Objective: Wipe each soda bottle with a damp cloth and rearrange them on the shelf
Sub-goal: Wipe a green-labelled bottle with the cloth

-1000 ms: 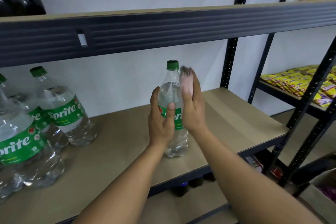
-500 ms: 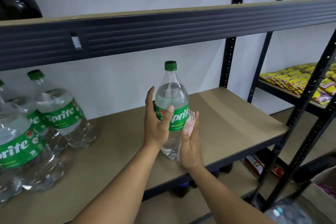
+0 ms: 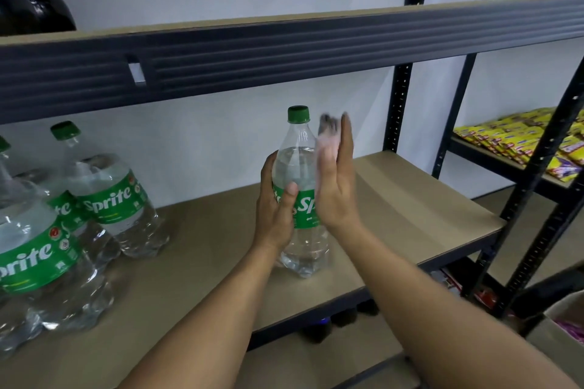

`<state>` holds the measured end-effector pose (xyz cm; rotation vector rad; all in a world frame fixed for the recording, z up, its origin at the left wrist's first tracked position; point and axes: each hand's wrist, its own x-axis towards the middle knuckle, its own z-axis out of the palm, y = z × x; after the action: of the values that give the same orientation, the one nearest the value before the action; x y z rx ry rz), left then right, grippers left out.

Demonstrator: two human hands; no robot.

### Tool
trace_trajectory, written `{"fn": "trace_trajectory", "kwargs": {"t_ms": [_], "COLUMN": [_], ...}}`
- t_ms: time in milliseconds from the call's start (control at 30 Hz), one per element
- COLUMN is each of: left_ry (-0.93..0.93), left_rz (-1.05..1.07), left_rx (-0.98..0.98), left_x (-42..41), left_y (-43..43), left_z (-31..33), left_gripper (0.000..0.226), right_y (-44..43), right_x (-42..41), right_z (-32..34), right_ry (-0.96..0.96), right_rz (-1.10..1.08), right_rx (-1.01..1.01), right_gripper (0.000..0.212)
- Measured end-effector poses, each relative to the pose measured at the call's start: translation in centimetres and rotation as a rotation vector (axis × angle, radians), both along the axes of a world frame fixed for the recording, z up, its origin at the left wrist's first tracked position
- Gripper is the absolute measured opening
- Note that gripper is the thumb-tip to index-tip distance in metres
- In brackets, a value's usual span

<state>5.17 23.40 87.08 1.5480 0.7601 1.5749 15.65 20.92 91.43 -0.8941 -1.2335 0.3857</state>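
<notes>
**Bottle** (image 3: 300, 167): clear ribbed plastic with a green cap (image 3: 298, 114), a green label band and a lobed base. It stands upright on the shelf (image 3: 410, 208), mid-board near the front edge and well apart from the rest, apparently singled out for cleaning.

**Left hand** (image 3: 275, 215): fingers and thumb are wrapped round the label band, likely to steady the bottle against the rub.

**Right hand** (image 3: 338, 186): fingers are straight and flat, nothing clenched, pressing the cloth to the bottle's right shoulder.

**Cloth** (image 3: 327, 142): pale pink, thin and soft, blurred, lying between palm and plastic.

**Shelf**: matte tan board in a dark steel frame.

**Other bottles** (image 3: 107, 196): same make, clustered at the left. Whether they have been wiped, I cannot tell.

**Packets** (image 3: 537, 142): glossy yellow, on the neighbouring rack.
</notes>
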Motion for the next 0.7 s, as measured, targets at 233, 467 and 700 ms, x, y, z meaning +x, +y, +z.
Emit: {"fn": "trace_trajectory", "kwargs": {"t_ms": [233, 467, 700], "left_ry": [-0.003, 0.014, -0.009], "left_rz": [0.018, 0.076, 0.088], "left_rx": [0.012, 0.052, 0.012], "left_x": [0.2, 0.4, 0.8], "left_y": [-0.1, 0.1, -1.0], "left_z": [0.1, -0.3, 0.3], "left_gripper": [0.085, 0.09, 0.074], "right_y": [0.1, -2.5, 0.3], "right_x": [0.6, -0.1, 0.9], "right_z": [-1.4, -9.3, 3.7], "right_ry": [-0.127, 0.089, -0.091], "right_rz": [-0.006, 0.075, -0.046], "right_rx": [0.043, -0.146, -0.026], "right_gripper": [0.054, 0.041, 0.061]}}
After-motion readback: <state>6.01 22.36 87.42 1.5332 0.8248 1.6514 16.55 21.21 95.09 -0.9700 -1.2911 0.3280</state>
